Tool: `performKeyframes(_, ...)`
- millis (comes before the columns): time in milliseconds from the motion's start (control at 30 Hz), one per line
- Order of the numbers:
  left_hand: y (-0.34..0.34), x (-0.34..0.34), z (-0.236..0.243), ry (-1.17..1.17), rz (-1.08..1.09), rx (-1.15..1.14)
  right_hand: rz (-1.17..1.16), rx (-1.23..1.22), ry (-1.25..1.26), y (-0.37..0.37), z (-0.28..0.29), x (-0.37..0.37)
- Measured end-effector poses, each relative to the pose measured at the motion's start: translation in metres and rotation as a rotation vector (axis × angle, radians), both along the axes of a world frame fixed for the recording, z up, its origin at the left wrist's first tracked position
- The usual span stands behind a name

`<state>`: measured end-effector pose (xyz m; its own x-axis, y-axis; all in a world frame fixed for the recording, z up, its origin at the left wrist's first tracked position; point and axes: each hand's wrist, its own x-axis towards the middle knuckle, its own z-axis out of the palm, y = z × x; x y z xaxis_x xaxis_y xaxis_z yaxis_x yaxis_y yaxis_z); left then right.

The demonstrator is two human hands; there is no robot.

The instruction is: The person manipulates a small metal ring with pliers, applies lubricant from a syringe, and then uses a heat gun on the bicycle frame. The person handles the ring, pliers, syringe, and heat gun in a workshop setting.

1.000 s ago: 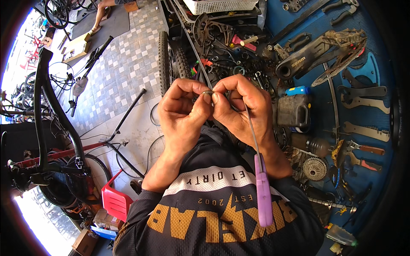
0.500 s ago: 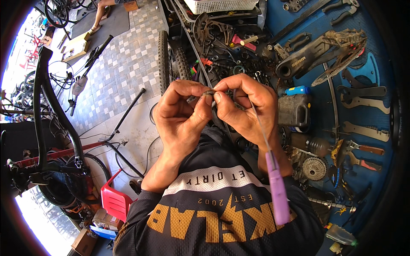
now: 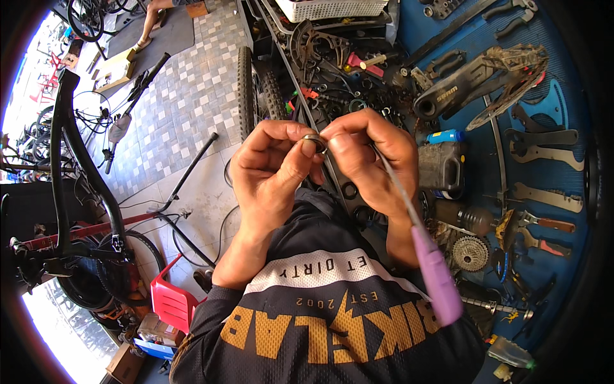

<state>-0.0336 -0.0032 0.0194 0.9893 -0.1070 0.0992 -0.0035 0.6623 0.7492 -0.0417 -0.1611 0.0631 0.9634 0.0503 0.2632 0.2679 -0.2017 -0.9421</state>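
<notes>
My left hand [image 3: 265, 163] pinches a small metal ring [image 3: 314, 138], which looks like a bearing, between thumb and forefinger in front of my chest. Close on its right, my right hand [image 3: 374, 160] has its fingers curled around the thin metal shaft of a screwdriver [image 3: 437, 278]. The purple handle points down toward my right forearm. The screwdriver's tip is hidden in the fingers. My right fingertips are right beside the ring; whether they touch it I cannot tell.
On the blue bench at the right lie a crank arm [image 3: 448, 93], a black case [image 3: 441, 168], a sprocket cassette [image 3: 471, 252] and several wrenches [image 3: 543, 153]. Loose parts and a white basket [image 3: 329, 9] are ahead. At left stand a black bike frame [image 3: 62, 141] and a red chair [image 3: 173, 294].
My right thumb has drawn back from the ring, and the right hand has turned slightly. The screwdriver handle has swung to the right. More of the ring's face now shows in my left fingers.
</notes>
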Motion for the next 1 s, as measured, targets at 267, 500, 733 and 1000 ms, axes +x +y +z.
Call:
performKeyframes(267,0.003,0.005,-0.006,0.017,-0.097,-0.139,-0.075,-0.037,-0.265,-0.019,-0.009,0.011)
performKeyframes(500,0.002,-0.001,-0.008,-0.499,0.212,0.341,0.173,0.411,-0.073,-0.033,-0.008,0.0)
performKeyframes(733,0.034,0.004,0.008,-0.971,0.336,0.887,0.192,0.264,0.008,-0.037,0.005,-0.017)
performKeyframes(1000,0.039,0.008,0.019,-1.184,0.274,0.931,0.265,0.408,-0.267,-0.042,-0.004,-0.007)
